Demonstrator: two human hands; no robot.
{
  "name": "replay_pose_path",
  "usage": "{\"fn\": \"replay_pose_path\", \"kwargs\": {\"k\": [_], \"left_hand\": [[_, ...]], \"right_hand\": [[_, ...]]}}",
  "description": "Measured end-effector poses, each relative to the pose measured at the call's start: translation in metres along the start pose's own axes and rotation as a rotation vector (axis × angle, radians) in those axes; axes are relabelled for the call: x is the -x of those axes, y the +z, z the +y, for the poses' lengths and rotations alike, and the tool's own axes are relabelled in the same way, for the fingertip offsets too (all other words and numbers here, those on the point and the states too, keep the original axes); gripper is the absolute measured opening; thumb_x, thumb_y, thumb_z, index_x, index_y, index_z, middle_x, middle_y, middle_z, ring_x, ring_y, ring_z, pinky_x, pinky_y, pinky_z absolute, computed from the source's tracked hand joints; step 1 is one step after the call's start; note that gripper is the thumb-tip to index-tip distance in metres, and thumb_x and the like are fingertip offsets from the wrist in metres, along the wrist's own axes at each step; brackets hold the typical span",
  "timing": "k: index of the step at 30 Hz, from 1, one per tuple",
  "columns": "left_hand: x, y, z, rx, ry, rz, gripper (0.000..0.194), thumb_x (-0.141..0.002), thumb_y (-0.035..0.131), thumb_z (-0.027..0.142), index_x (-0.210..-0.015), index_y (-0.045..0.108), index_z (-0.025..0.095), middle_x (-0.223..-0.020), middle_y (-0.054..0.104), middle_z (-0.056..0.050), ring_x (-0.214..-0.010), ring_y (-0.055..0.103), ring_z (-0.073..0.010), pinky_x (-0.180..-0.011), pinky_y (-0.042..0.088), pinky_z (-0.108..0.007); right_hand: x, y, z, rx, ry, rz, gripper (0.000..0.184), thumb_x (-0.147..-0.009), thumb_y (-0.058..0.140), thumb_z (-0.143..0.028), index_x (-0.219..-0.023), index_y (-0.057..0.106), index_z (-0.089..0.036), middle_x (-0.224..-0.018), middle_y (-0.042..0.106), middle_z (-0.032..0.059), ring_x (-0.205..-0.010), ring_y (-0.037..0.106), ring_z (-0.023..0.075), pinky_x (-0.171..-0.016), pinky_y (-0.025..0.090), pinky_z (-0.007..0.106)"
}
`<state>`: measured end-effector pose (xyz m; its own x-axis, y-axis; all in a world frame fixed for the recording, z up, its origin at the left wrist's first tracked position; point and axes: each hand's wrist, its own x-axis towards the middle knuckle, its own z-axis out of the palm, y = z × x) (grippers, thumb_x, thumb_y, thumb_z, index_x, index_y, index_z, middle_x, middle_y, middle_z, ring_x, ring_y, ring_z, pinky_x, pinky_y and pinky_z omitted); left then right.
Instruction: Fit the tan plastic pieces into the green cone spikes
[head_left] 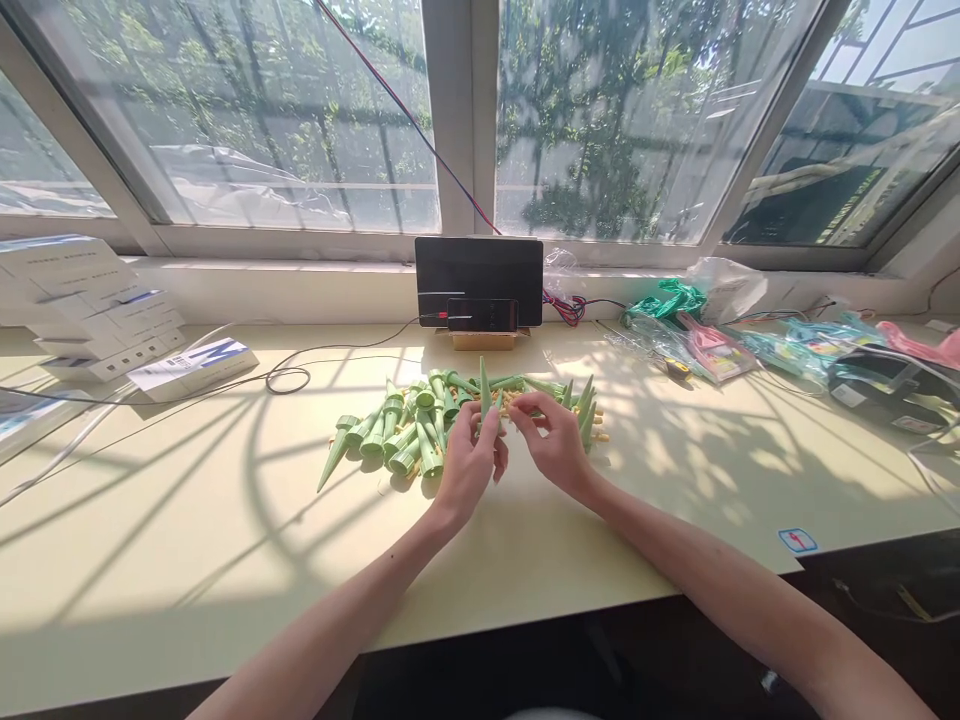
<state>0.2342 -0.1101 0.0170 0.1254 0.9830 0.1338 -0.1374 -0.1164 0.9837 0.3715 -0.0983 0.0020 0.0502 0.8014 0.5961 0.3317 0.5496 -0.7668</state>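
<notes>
My left hand (469, 462) is closed around a pale green pointed plastic spike (484, 384), whose tip points up and away. Close to its right side, my right hand (556, 440) has its thumb and fingertips pinched together; whatever is between them is too small to make out. On the left lies a heap of hollow green spikes (390, 418) with round capped ends. More green spikes (587, 405) lie just beyond my right hand. Small tan pieces (499, 397) show among them, partly hidden by my hands.
A black tablet (480, 265) with a phone (482, 315) before it stands on a small cardboard support (484, 342) by the window. White boxes (97, 300) are stacked at the left, near loose cables (289, 380). Plastic bags (712, 345) and a black pouch (892, 385) lie right.
</notes>
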Motion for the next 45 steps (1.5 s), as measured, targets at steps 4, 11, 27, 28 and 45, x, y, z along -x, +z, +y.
{"fn": "replay_pose_path", "kwargs": {"k": [4,11,27,28,45], "left_hand": [[0.0000,0.0001,-0.0001,0.009,0.005,-0.003,0.029,-0.093,0.058,0.050,-0.096,0.051,0.022,-0.076,0.050,0.005,-0.044,0.050,-0.0064,-0.034,0.037,-0.019],[-0.0006,-0.0011,-0.0028,-0.005,0.024,-0.010,0.030,-0.093,0.058,0.051,-0.095,0.050,0.022,-0.076,0.050,0.006,-0.043,0.050,-0.0060,-0.034,0.037,-0.019],[-0.0021,-0.0047,-0.0077,-0.066,0.110,-0.032,0.034,-0.086,0.069,0.049,-0.098,0.053,0.022,-0.081,0.052,0.006,-0.040,0.054,-0.0055,-0.036,0.042,-0.021],[-0.0020,-0.0047,-0.0073,-0.068,0.113,-0.030,0.034,-0.086,0.070,0.049,-0.098,0.053,0.022,-0.080,0.052,0.006,-0.040,0.054,-0.0056,-0.036,0.042,-0.021],[-0.0007,-0.0040,-0.0042,-0.138,0.070,0.018,0.033,-0.090,0.062,0.052,-0.099,0.061,0.020,-0.078,0.060,0.002,-0.044,0.054,-0.0074,-0.040,0.042,-0.022]], "right_hand": [[-0.0005,0.0002,0.0000,-0.016,0.015,-0.006,0.012,-0.095,0.058,-0.035,-0.092,0.063,-0.024,-0.086,0.070,0.0034,-0.080,0.067,0.0190,-0.067,0.058,0.033],[0.0002,0.0011,0.0022,-0.062,0.020,-0.006,0.016,-0.094,0.059,-0.036,-0.093,0.063,-0.020,-0.085,0.068,0.0040,-0.076,0.065,0.0166,-0.066,0.057,0.030],[-0.0009,0.0014,0.0052,-0.100,0.032,-0.006,0.019,-0.093,0.060,-0.038,-0.090,0.061,-0.019,-0.083,0.066,0.0041,-0.071,0.063,0.0161,-0.062,0.054,0.028],[-0.0008,0.0013,0.0054,-0.099,0.032,-0.006,0.019,-0.093,0.060,-0.038,-0.090,0.061,-0.019,-0.083,0.066,0.0043,-0.071,0.063,0.0162,-0.062,0.054,0.028],[-0.0012,0.0011,0.0075,-0.090,0.053,-0.080,0.021,-0.096,0.057,-0.039,-0.090,0.064,-0.020,-0.086,0.067,0.0058,-0.071,0.062,0.0164,-0.062,0.054,0.029]]}}
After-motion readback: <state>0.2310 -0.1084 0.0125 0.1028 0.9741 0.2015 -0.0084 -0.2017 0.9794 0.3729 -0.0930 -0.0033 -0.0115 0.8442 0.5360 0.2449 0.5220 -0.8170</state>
